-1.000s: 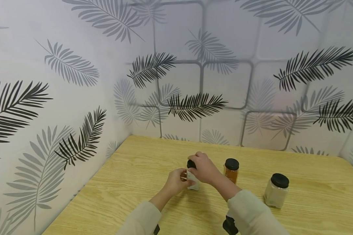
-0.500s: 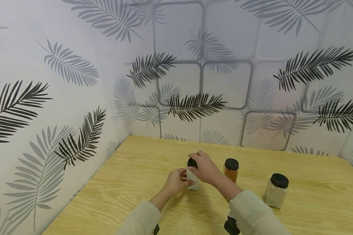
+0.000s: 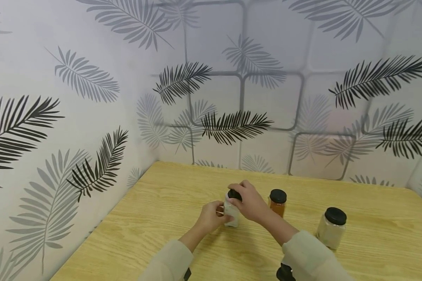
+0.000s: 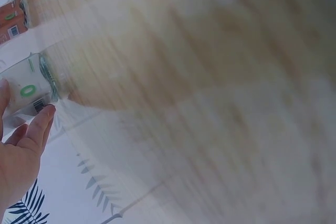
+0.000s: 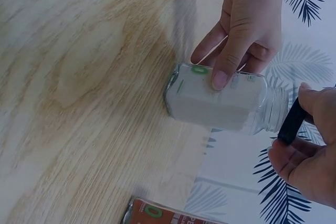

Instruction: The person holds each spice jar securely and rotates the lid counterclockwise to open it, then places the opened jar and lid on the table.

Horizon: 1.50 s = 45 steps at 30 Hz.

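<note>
On the table [image 3: 183, 187], near its far edge in the head view, I have the jar [image 3: 231, 215] standing close to upright, its base apparently on the wood. The left hand [image 3: 211, 216] grips its body from the left; the right hand [image 3: 249, 201] is over the mouth with the black cap [image 3: 234, 194]. Just to the right stands an orange jar [image 3: 277, 208], and farther right a pale jar [image 3: 331, 233], both with black lids on.

On the left wrist feed I see the left hand's fingers set along the jar near its base, part-curled, the gap no wider than the glass between them. The neck is out of frame, so this feed can't help me with the cap.

On the right wrist feed the grip is clearest: left thumb flat on the label, fingers behind; right thumb and fingers pinching the cap by its rim, spread only to its width. The neck's threads are bare and the cap sits tilted just beside the mouth; I can't tell whether they touch. I judge this to be the capping or uncapping step, direction unclear. Next I'd want the left hold steady, and the cap either squared to the threads or lifted clear.
</note>
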{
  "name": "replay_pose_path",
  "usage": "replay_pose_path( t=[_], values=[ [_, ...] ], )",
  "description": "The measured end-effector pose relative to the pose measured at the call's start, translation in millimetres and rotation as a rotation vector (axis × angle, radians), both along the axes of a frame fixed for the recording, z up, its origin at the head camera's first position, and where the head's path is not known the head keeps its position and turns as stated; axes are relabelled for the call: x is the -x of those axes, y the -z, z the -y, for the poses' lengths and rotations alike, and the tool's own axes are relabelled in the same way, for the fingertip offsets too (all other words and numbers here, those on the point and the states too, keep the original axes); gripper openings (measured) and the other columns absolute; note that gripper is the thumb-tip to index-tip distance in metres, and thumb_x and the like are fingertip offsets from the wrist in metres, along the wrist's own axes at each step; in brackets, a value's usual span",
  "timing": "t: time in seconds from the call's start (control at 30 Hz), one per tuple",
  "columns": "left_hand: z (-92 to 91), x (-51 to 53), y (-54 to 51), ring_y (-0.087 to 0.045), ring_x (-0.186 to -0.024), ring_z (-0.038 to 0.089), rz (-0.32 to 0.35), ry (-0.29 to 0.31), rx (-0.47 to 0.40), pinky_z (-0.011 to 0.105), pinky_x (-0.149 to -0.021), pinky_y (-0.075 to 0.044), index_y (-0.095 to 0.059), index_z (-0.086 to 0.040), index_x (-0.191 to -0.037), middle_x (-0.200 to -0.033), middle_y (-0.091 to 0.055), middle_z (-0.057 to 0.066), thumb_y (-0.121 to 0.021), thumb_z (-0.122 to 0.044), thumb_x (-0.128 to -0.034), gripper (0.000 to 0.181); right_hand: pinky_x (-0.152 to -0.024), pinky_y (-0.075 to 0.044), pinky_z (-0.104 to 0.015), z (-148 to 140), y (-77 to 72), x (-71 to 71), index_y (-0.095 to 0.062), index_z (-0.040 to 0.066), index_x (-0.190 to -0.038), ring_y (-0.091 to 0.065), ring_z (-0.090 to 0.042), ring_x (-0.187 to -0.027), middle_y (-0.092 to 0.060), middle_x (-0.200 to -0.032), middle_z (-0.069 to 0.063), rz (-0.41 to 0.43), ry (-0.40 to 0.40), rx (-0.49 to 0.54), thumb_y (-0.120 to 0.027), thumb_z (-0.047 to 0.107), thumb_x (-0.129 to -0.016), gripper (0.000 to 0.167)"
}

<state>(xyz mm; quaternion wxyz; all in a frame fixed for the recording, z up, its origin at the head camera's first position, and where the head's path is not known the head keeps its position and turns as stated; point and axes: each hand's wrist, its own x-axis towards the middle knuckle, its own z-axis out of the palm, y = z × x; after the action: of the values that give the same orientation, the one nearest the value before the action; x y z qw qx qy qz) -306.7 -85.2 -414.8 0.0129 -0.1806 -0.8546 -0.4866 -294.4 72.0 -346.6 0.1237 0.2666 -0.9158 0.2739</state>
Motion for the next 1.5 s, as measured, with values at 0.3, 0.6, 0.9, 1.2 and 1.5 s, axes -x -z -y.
replay_pose_path(
  t=[0.3, 0.6, 0.9, 1.2, 1.5],
  values=[
    [-0.6, 1.3, 0.0, -0.065, -0.094, 0.032, -0.003, -0.009, 0.008, 0.034, -0.075, -0.056, -0.057, 0.007, -0.116, -0.11, -0.062, 0.023, -0.071, -0.013, -0.0819, 0.042, -0.071, -0.048, -0.034, -13, 3.7, -8.6, -0.055, 0.001, -0.119, -0.052, -0.019, -0.081, -0.051, -0.101, -0.015, 0.024, -0.017, 0.019, -0.064, 0.013, -0.087, 0.036],
    [0.0, 1.3, 1.6, -0.065, -0.092, 0.033, 0.024, -0.003, -0.017, 0.034, -0.075, -0.056, -0.056, 0.009, -0.115, -0.107, -0.063, 0.023, -0.071, -0.009, -0.0815, 0.041, -0.067, -0.045, -0.027, -22, 6.4, -18.0, -0.057, 0.003, -0.111, -0.05, -0.016, -0.078, -0.057, -0.095, -0.009, 0.16, -0.014, 0.136, -0.068, 0.016, -0.083, 0.033],
    [0.6, 0.7, 1.1, -0.065, -0.091, 0.032, 0.027, 0.009, -0.026, 0.033, -0.074, -0.056, -0.056, 0.009, -0.114, -0.105, -0.063, 0.023, -0.071, -0.008, -0.081, 0.04, -0.06, -0.045, -0.021, -32, 14.5, -29.4, -0.058, 0.003, -0.096, -0.054, -0.012, -0.071, -0.06, -0.08, -0.003, 0.303, -0.073, 0.197, -0.077, 0.02, -0.075, 0.033],
    [-0.1, 2.3, 1.7, -0.066, -0.09, 0.031, 0.021, -0.003, -0.009, 0.032, -0.073, -0.056, -0.057, 0.008, -0.115, -0.104, -0.064, 0.023, -0.071, -0.009, -0.0805, 0.041, -0.057, -0.047, -0.021, -34, 28.8, -32.7, -0.054, 0.001, -0.091, -0.056, -0.012, -0.068, -0.061, -0.079, -0.005, 0.395, -0.117, 0.24, -0.078, 0.018, -0.073, 0.035],
    [0.9, 1.9, 0.3, -0.065, -0.092, 0.03, 0.042, 0.003, -0.012, 0.031, -0.074, -0.056, -0.056, 0.007, -0.116, -0.107, -0.063, 0.021, -0.071, -0.011, -0.0815, 0.041, -0.064, -0.053, -0.024, -33, 38.1, -32.7, -0.052, -0.003, -0.094, -0.062, -0.015, -0.078, -0.062, -0.089, -0.01, 0.453, -0.152, 0.298, -0.079, 0.015, -0.072, 0.039]
  ],
)
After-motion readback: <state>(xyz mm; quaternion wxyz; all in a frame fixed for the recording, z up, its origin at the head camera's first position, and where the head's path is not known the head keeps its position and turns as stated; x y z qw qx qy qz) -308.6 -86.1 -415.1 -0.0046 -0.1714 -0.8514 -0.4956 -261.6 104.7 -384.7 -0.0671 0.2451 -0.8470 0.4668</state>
